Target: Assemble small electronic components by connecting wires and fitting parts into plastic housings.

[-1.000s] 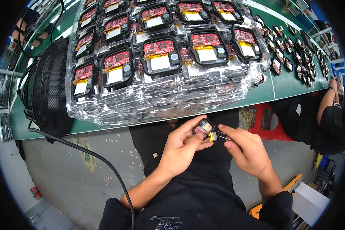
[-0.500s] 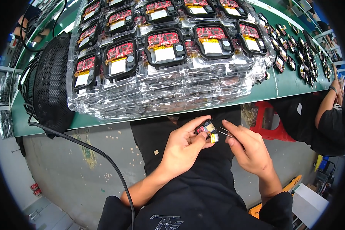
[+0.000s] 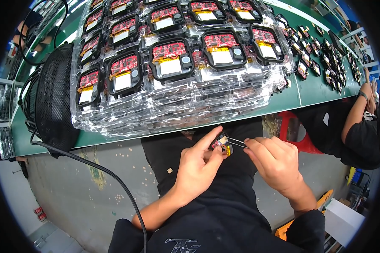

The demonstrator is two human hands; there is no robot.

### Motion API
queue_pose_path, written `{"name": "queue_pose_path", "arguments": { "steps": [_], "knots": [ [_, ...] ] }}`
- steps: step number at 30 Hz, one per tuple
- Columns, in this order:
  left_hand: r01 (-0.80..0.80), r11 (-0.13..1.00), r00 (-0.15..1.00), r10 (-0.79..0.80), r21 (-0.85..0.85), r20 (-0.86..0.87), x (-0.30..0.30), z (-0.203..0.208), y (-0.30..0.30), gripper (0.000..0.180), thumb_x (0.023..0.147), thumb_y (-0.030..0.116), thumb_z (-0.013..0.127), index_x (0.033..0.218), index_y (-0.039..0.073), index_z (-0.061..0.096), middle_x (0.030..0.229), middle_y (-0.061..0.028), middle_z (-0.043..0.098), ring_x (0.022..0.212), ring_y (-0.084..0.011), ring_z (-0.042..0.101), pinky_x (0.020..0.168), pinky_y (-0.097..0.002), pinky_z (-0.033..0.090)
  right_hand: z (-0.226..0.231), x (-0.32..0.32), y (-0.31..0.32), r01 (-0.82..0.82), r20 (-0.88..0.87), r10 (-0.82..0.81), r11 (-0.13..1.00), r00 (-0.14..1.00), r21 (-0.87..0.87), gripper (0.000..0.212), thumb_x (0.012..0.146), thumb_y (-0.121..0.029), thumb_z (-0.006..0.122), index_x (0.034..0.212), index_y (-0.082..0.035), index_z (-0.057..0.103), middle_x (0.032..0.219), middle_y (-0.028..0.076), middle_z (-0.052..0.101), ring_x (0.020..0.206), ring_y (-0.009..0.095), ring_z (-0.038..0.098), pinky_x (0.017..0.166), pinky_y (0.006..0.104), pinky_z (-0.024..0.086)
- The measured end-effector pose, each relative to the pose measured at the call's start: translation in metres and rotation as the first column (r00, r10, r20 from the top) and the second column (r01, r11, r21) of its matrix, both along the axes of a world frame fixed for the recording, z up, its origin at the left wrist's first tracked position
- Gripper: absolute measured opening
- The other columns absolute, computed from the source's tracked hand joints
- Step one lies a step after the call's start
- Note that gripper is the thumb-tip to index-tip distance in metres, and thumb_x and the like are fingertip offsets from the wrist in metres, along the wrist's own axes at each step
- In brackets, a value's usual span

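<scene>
Over my lap, my left hand (image 3: 200,162) grips a small electronic device (image 3: 219,141), a black casing with a red circuit board and a yellow-taped part hanging at its lower edge. From the right, my right hand (image 3: 274,162) pinches a pair of metal tweezers (image 3: 236,142). Their tips reach the device near a pale beige patch; whether they grip anything there is too small to tell. Beyond both hands, stacked clear plastic trays (image 3: 173,105) hold many similar black casings (image 3: 172,59) with red boards and white batteries.
A black mesh bag (image 3: 55,97) and a black cable (image 3: 101,168) lie at the left. Many loose device units (image 3: 331,63) are spread over the green table (image 3: 289,97) at the right. A co-worker's arm (image 3: 359,107) and a red stool (image 3: 289,130) are nearby.
My right hand has turned and brought the tweezers leftward onto the device. The device has tilted in my left hand, and its white battery part no longer faces up. The view has shifted slightly.
</scene>
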State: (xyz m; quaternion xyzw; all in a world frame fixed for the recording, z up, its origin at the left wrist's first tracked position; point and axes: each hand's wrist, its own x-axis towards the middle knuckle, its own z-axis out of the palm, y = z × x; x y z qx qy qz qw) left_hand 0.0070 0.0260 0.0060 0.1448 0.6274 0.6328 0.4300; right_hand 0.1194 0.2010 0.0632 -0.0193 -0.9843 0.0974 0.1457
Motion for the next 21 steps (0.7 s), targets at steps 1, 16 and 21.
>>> {"name": "queue_pose_path", "arguments": {
  "steps": [1, 16, 21],
  "knots": [
    [0.021, 1.000, 0.999, -0.022, -0.014, -0.036, -0.001, 0.002, -0.001, 0.044, 0.102, -0.004, 0.054, 0.147, -0.002, 0.053, 0.116, -0.0121, 0.071, 0.101, -0.0147, 0.071, 0.094, -0.0324, 0.061, 0.001, -0.001, 0.001, 0.000, 0.000, 0.000, 1.000, 1.000, -0.001, 0.026, 0.077, -0.012, 0.079, 0.102, -0.007, 0.073, 0.088, 0.000, 0.070, 0.065, 0.014, 0.060, 0.053, 0.0292, 0.048],
    [0.227, 0.963, 0.952, -0.251, -0.147, -0.174, -0.014, 0.005, -0.010, 0.046, 0.095, -0.003, 0.057, 0.141, -0.002, 0.059, 0.089, -0.0145, 0.077, 0.087, -0.0158, 0.077, 0.079, -0.0257, 0.058, 0.018, -0.028, 0.029, -0.303, 0.226, 0.294, 0.953, 0.929, 0.003, 0.015, 0.075, -0.016, 0.072, 0.090, -0.010, 0.071, 0.077, -0.001, 0.062, 0.073, 0.017, 0.065, 0.058, 0.0319, 0.053],
    [0.261, 0.955, 0.953, -0.278, -0.140, -0.123, -0.013, 0.004, -0.011, 0.045, 0.096, -0.004, 0.056, 0.141, -0.003, 0.060, 0.091, -0.0135, 0.076, 0.087, -0.0158, 0.076, 0.079, -0.0255, 0.058, 0.016, -0.038, 0.046, -0.352, 0.304, 0.384, 0.923, 0.872, -0.155, 0.011, 0.081, -0.019, 0.071, 0.088, -0.011, 0.070, 0.077, 0.000, 0.064, 0.074, 0.018, 0.067, 0.060, 0.0354, 0.054]
  ]
}}
